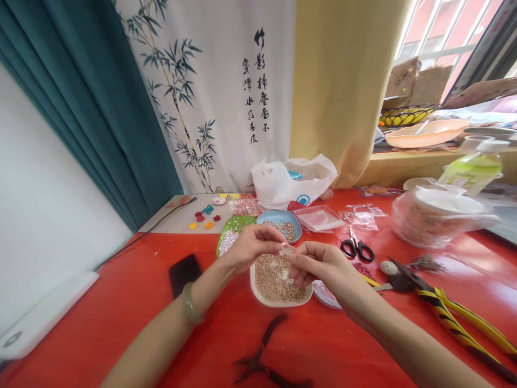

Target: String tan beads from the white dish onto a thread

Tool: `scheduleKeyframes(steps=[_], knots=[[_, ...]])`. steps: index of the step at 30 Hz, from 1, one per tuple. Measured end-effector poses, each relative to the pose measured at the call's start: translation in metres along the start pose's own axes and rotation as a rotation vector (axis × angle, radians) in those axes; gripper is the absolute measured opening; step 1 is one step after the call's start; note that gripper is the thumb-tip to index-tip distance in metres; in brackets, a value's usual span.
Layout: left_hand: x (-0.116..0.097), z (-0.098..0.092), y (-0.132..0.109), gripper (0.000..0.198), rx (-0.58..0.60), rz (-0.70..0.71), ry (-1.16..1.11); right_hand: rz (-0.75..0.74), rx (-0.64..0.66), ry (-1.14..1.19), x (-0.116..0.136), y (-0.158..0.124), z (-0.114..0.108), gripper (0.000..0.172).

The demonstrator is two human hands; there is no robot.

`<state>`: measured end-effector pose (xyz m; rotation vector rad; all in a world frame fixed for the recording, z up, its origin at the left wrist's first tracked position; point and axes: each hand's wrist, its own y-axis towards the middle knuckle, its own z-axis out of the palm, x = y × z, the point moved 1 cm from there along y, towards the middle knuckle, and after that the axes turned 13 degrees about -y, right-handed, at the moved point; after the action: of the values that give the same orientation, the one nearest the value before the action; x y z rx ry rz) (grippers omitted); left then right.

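Both hands meet over a white dish [253, 291] that holds many small gold beads [274, 291]. My left hand [258, 245], a pale green bangle [190, 304] on its wrist, pinches something tiny and pale at the fingertips. Just to its right, my right hand [317, 261] is also closed in a pinch; what lies between its fingers is too small to name. Behind the hands are a green dish [238, 222] with white pearl beads [228, 241] and a blue dish [293, 217] with gold pieces. Dark pliers [256, 362] lie in front.
A black phone [183, 274] lies on the red table [133, 302] at left. Scissors [355, 248], yellow-black pliers [448, 310] and a plastic-wrapped bowl [438, 215] are at right. A white plastic bag [278, 186] stands at the back, near the curtain [226, 81].
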<state>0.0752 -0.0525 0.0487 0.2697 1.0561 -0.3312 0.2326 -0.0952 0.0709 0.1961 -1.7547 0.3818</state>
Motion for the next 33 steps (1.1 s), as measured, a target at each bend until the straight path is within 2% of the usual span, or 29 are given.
scheduleKeyframes(steps=[5, 10, 13, 15, 17, 19, 21, 23, 26, 29, 33], knots=[[-0.001, 0.005, -0.002, 0.047, 0.076, 0.008, 0.060, -0.019, -0.016, -0.010, -0.003, 0.003, -0.001, 0.023], [-0.005, -0.001, 0.001, 0.041, 0.127, 0.051, 0.220, -0.063, -0.036, 0.003, -0.005, 0.005, -0.003, 0.022], [-0.008, -0.012, 0.005, 0.028, 0.102, 0.088, 0.497, -0.084, -0.056, 0.010, -0.006, 0.006, -0.004, 0.021], [-0.006, -0.018, 0.006, 0.017, 0.116, 0.030, 0.734, -0.095, -0.074, 0.009, -0.006, 0.007, -0.004, 0.021], [-0.001, -0.019, 0.006, 0.012, 0.228, -0.089, 0.883, -0.111, -0.092, 0.010, -0.006, 0.007, -0.005, 0.021], [0.008, -0.016, 0.004, 0.012, 0.399, -0.192, 0.939, -0.127, -0.108, 0.011, -0.006, 0.007, -0.007, 0.020], [0.016, -0.011, 0.002, 0.014, 0.526, -0.229, 0.994, -0.139, -0.121, 0.013, -0.005, 0.007, -0.008, 0.020], [0.024, -0.005, 0.001, 0.017, 0.581, -0.209, 1.061, -0.141, -0.132, 0.014, -0.004, 0.006, -0.009, 0.020], [0.032, -0.001, 0.001, 0.011, 0.593, -0.166, 1.130, -0.144, -0.153, 0.020, -0.002, 0.006, -0.012, 0.020], [0.034, -0.001, 0.000, 0.004, 0.559, -0.140, 1.166, -0.160, -0.164, 0.026, -0.001, 0.006, -0.016, 0.020], [0.032, -0.003, -0.001, 0.004, 0.510, -0.140, 1.158, -0.175, -0.163, 0.025, -0.001, 0.006, -0.018, 0.018]])
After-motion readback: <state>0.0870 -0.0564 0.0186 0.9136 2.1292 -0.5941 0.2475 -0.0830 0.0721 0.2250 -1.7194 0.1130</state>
